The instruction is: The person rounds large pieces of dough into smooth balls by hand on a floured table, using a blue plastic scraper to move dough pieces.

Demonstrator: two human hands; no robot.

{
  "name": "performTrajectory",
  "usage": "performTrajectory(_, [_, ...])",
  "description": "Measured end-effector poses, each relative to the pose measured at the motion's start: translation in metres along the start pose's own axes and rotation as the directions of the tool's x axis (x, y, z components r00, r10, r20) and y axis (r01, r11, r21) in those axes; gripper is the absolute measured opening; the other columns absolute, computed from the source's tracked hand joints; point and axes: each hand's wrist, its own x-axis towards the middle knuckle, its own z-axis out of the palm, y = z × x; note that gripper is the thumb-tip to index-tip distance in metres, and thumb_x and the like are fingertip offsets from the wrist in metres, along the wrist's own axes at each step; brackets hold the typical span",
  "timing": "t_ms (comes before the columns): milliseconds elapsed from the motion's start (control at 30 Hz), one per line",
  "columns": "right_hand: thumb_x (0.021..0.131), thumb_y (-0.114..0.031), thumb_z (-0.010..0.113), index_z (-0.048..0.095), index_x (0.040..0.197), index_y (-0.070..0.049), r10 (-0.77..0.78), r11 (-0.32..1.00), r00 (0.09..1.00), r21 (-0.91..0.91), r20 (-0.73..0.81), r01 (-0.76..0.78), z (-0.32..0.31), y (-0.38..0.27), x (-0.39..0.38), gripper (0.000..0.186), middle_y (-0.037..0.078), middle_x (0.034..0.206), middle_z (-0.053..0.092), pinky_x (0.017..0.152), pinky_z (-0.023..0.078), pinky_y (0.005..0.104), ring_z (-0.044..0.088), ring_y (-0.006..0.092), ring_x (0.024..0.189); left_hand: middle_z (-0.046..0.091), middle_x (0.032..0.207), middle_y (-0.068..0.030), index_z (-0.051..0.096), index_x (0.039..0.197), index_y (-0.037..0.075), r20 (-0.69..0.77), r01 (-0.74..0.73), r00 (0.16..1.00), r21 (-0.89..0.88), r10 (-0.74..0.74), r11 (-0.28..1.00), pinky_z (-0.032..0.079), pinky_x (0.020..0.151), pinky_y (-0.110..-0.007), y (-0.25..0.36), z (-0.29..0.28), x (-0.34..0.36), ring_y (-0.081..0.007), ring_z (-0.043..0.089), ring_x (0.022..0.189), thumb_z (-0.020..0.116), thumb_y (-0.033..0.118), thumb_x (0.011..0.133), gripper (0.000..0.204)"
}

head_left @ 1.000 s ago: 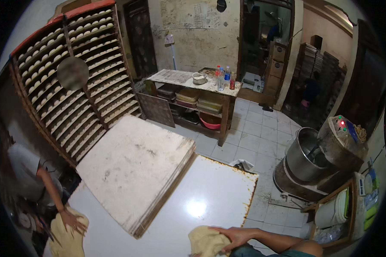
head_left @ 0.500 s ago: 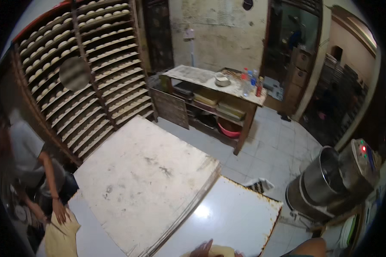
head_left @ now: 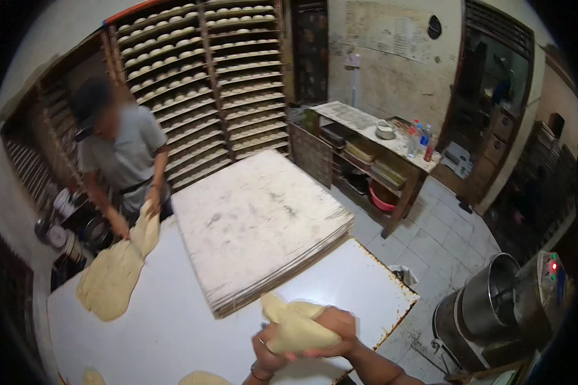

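Near the lower middle, a pale lump of dough is raised in both my hands over the white table. My left hand grips it from the lower left with curled fingers; my right hand wraps round its right side. More dough lies at the bottom edge, left of my hands, with another small piece farther left. Just beyond my hands sits a stack of flour-dusted boards on the table.
A co-worker at the left handles a long sheet of dough. Behind stands a rack of dough balls. A side table with bottles and trays is at the back; a steel mixer stands at right, beside a doorway.
My view has swung left, bringing more of the co-worker into sight. My hands have lifted the dough off the table. The co-worker's dough is now stretched upward between their hands.
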Motion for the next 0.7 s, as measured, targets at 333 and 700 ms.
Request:
performTrajectory(333, [0.076, -0.049, 0.064, 0.044, 0.128, 0.004, 0.940, 0.127, -0.112, -0.636, 0.321, -0.761, 0.028, -0.080, -0.207, 0.077, 0.033, 0.130, 0.041, 0.088, 0.044, 0.0488, 0.047, 0.0417, 0.116, 0.064, 0.083, -0.0228, 0.062, 0.103, -0.004, 0.068, 0.363, 0.790, 0.748, -0.609, 0.555, 0.050, 0.072, -0.041, 0.001, -0.038, -0.212, -0.0380, 0.062, 0.080, 0.061, 0.049, 0.081, 0.057])
performTrajectory(700, [0.079, -0.033, 0.061, 0.028, 0.136, 0.003, 0.806, 0.453, 0.582, -0.518, -0.110, -0.725, 0.087, 0.103, -0.203, 0.075, 0.027, 0.137, 0.025, 0.102, 0.023, 0.0510, 0.026, 0.0396, 0.126, 0.035, 0.133, -0.0254, 0.037, 0.136, 0.006, -0.011, 0.159, 0.940, 0.899, -0.342, 0.409, 0.022, 0.099, -0.059, -0.129, -0.052, -0.057, -0.0407, 0.034, 0.121, 0.059, 0.049, 0.079, 0.075])
